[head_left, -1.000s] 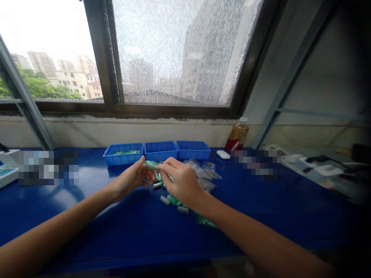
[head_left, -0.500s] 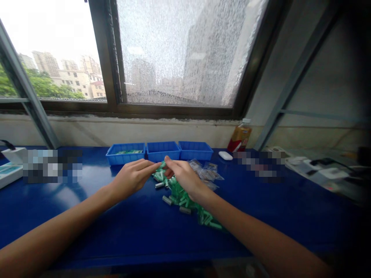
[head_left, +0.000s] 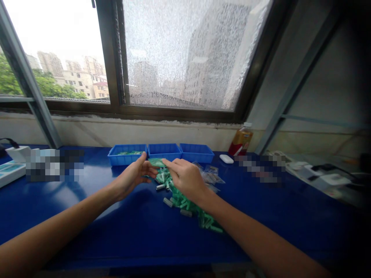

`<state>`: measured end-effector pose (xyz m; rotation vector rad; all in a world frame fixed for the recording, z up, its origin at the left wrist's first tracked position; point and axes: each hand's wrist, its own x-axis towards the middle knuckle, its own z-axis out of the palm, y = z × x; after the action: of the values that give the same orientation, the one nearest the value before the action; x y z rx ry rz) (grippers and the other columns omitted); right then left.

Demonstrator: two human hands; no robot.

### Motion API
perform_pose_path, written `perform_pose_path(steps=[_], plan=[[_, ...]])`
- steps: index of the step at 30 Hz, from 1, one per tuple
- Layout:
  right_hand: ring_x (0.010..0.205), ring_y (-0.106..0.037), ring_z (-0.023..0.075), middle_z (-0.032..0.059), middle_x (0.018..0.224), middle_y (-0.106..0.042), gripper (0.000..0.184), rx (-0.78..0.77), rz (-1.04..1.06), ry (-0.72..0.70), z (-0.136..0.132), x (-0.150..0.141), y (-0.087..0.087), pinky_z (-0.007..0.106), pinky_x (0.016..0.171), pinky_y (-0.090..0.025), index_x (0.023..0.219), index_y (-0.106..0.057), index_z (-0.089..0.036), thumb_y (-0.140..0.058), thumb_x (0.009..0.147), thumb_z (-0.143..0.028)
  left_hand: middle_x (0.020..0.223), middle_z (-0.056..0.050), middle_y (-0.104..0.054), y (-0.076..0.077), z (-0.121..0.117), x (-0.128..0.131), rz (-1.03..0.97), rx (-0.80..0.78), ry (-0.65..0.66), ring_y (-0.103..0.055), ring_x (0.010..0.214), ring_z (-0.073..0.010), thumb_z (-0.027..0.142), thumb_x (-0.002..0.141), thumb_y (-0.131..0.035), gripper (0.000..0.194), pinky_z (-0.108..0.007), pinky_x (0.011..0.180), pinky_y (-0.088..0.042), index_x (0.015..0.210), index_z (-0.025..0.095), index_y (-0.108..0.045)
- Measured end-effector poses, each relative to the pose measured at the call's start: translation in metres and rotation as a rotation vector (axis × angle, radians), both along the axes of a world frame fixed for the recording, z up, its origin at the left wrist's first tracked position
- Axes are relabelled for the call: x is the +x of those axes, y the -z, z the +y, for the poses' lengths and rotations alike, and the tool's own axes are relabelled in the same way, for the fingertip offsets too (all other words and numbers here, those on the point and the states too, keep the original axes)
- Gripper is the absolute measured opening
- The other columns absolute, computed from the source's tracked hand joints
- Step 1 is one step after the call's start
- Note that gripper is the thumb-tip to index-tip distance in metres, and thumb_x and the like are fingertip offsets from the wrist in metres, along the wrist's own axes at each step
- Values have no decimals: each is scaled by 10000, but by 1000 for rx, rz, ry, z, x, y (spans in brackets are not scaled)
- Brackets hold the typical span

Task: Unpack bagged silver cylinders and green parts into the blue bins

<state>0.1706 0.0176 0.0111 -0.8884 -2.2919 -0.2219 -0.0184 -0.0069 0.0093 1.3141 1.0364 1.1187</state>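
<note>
Left hand half-open; right hand pinches a green packet, long axis running sideways.

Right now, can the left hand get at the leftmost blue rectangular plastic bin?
Likely yes: the bin stands open just beyond the left hand, nothing visible between them; only the green plastic packet beside that hand might hinder.

Blue table, plastic bins, green packets
</note>
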Motion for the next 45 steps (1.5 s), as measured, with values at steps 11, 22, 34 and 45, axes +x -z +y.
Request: perform_pose_path(steps=[11,22,34,45], plan=[[894,-531,185,68,952,-556,243,-435,512,-112,-16,-13,-6,313,770,-432,878,-651,-170,-535,775,-358,809,-42,-592,4,5,-14,730,1015,-274,-545,746,-139,173,827,-487,139,-269,691,-441,901,162,-605],[594,-481,131,8,661,-514,198,-165,532,59,14,11,-20,253,578,-371,796,-631,-169,-498,804,-315,1087,-106,-538,18,15,-21,1071,871,-158,-510,1017,-229,305,827,-504,371,-380,886,-422,1175,177,-476],[706,-559,167,45,791,-554,155,-89,594,94,48,22,-4,278,611,-470,881,-595,-167,-512,775,-243,891,-77,-639,22,22,-36,1199,617,-195,-584,806,-234,419,827,-465,292,-303,688,-413,987,227,-615],[705,-548,153,50,807,-577,192,-11,562,43,63,-17,-20,268,655,-450,945,-589,-154,-500,794,-233,965,-55,-604,12,11,-21,1188,720,-190,-588,844,-215,184,836,-420,270,-305,700,-432,1055,246,-567]])
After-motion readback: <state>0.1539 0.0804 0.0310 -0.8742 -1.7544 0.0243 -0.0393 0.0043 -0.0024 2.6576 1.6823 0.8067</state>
